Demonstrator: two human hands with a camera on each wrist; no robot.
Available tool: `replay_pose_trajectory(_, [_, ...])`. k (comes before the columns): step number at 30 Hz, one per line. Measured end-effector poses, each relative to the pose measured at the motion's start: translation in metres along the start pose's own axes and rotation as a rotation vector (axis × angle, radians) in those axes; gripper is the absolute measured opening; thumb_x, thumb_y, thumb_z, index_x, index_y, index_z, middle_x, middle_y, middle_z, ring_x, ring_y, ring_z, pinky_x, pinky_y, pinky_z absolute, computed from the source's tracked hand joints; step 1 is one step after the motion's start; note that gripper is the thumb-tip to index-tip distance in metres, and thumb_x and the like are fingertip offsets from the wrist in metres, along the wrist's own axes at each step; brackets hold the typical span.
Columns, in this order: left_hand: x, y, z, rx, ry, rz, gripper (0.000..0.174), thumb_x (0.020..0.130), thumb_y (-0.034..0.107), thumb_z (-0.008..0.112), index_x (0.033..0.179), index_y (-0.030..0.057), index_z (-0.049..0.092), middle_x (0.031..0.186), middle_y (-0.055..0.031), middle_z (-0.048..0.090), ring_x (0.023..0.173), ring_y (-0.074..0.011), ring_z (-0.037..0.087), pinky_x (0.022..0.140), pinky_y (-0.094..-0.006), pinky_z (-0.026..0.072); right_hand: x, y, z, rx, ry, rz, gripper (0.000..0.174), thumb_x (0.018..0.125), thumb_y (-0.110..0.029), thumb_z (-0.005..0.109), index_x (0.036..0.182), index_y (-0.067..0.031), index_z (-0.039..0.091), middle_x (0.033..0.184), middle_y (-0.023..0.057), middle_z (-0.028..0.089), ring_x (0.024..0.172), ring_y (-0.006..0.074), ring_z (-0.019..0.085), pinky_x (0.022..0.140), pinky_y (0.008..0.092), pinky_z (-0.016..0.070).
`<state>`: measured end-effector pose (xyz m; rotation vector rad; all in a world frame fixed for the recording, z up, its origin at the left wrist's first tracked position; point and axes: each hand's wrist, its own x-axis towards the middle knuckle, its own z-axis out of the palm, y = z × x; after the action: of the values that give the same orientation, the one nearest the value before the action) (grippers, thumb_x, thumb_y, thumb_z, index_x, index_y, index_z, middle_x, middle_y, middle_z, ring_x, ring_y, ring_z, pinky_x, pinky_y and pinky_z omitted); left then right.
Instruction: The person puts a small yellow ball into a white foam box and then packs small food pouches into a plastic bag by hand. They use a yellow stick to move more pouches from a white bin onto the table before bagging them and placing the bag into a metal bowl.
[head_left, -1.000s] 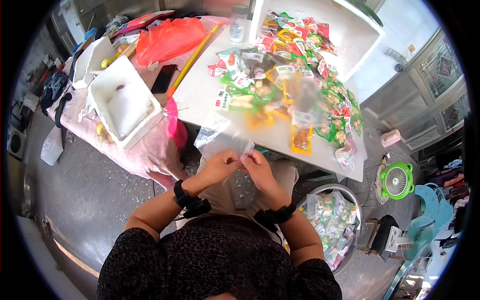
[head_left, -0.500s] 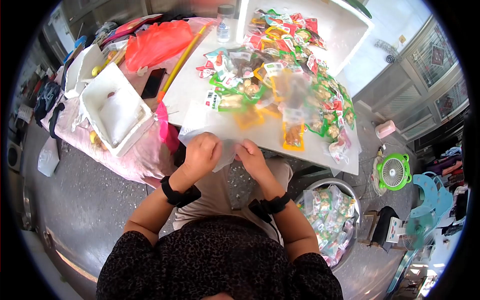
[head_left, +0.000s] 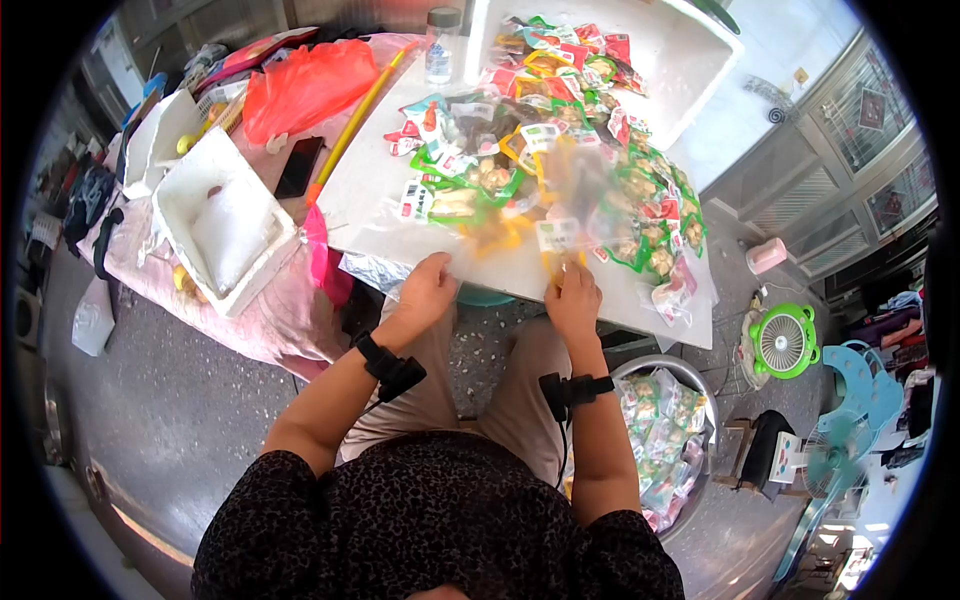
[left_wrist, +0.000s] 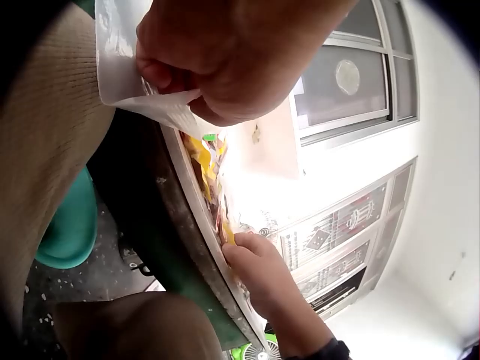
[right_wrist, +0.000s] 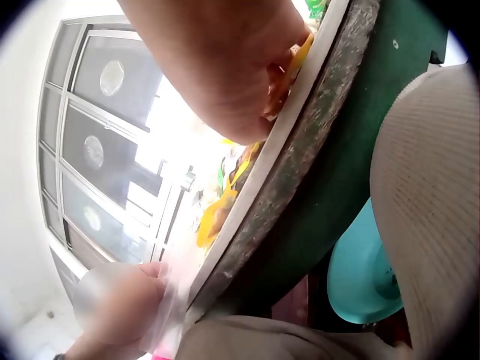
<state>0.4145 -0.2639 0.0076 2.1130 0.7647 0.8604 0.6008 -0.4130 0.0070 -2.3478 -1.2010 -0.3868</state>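
Note:
My left hand (head_left: 430, 290) is at the table's front edge and pinches the rim of a clear plastic bag (left_wrist: 124, 71), which hangs down beside my leg. The bag's shiny side (head_left: 375, 272) shows left of that hand in the head view. Farther right along the same edge, my right hand (head_left: 574, 300) has its fingers curled on a yellow-edged food packet (right_wrist: 301, 54) with a white label. Another yellow-edged packet (right_wrist: 217, 217) lies near the edge. Behind both hands is a heap of green, red and yellow food packets (head_left: 645, 185).
The white table (head_left: 375, 215) holds the heap, a tipped foam box (head_left: 690, 60) and a clear bottle (head_left: 440, 50). At right, a metal basin (head_left: 712, 400) on the floor contains bagged packets. An open foam box (head_left: 225, 225), a phone (head_left: 300, 167) and a yellow stick (head_left: 360, 120) lie left.
Both hands were together at the clear bag over my lap. The left has moved up and left with the bag, then toward the table edge; the right let go, moved right and took a yellow-edged packet.

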Motion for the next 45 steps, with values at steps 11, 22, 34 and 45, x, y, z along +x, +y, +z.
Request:
replay_pose_trajectory(11, [0.01, 0.011, 0.001, 0.056, -0.13, -0.108, 0.018, 0.069, 0.01, 0.046, 0.085, 0.002, 0.05, 0.08, -0.0181, 0.052, 0.077, -0.034, 0.05, 0.067, -0.0386, 0.0413, 0.003, -0.023, -0.014, 1.37, -0.225, 0.519, 0.018, 0.074, 0.001, 0.042, 0.091, -0.0002, 0.049, 0.085, 0.0115, 0.055, 0.077, 0.0223, 0.055, 0.067, 0.0316, 0.0445])
replay_pose_trajectory(22, [0.008, 0.022, 0.018, 0.025, -0.013, -0.002, 0.017, 0.069, 0.007, 0.051, 0.086, 0.0009, 0.05, 0.069, -0.014, 0.051, 0.062, -0.0258, 0.052, 0.055, -0.0324, 0.0416, -0.011, -0.079, 0.016, 2.041, -0.07, 0.843, 0.01, 0.079, 0.0, 0.047, 0.089, -0.0028, 0.046, 0.095, 0.0147, 0.052, 0.087, 0.0272, 0.054, 0.075, 0.0424, 0.0455])
replay_pose_trajectory(34, [0.023, 0.026, -0.007, 0.184, 0.119, 0.14, 0.024, 0.07, 0.004, 0.049, 0.094, 0.0039, 0.05, 0.071, -0.0147, 0.052, 0.063, -0.0297, 0.052, 0.056, -0.0357, 0.0432, 0.003, -0.076, -0.023, 1.857, 0.047, 0.622, 0.012, 0.078, 0.001, 0.046, 0.09, -0.0009, 0.044, 0.089, 0.0114, 0.052, 0.08, 0.0192, 0.054, 0.068, 0.0318, 0.0455])
replay_pose_trajectory(45, [-0.003, 0.042, -0.006, 0.328, -0.061, 0.293, 0.04, 0.063, 0.004, 0.052, 0.102, 0.0136, 0.052, 0.068, -0.0075, 0.051, 0.061, -0.0264, 0.053, 0.052, -0.0356, 0.0436, -0.019, -0.103, -0.007, 2.134, -0.289, 0.718, 0.007, 0.079, -0.004, 0.049, 0.085, -0.004, 0.046, 0.09, 0.0086, 0.054, 0.08, 0.0178, 0.054, 0.068, 0.0323, 0.0458])
